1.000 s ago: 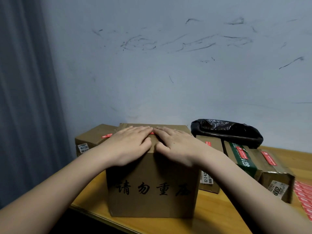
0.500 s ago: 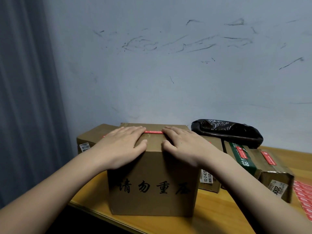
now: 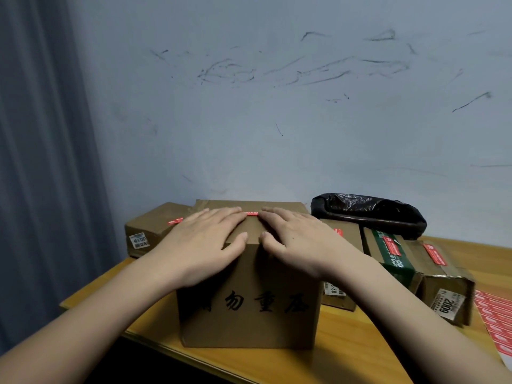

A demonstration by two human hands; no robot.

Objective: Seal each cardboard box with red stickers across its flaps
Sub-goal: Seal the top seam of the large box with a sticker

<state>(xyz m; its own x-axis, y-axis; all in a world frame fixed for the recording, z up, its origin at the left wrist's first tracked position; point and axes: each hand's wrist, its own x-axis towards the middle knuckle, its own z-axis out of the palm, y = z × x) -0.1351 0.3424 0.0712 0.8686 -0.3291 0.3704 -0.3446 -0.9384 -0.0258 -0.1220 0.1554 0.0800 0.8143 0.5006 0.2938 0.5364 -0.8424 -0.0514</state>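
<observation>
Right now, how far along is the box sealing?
Done: the small box behind on the left and the boxes on the right already wear red stickers. In hand: the left hand and right hand lie flat on the big box, pressing a red sticker onto its top. Left: unclear; spare stickers lie at the right edge.

boxes: 5 [image 3: 249, 300] | hands: 2 [image 3: 205, 245] | black bag: 1 [image 3: 368, 214] | sticker sheet: 1 [image 3: 496, 317]

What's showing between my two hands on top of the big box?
In the head view, a short stretch of red sticker shows between the left hand and right hand, with bare box top nearer you.
</observation>
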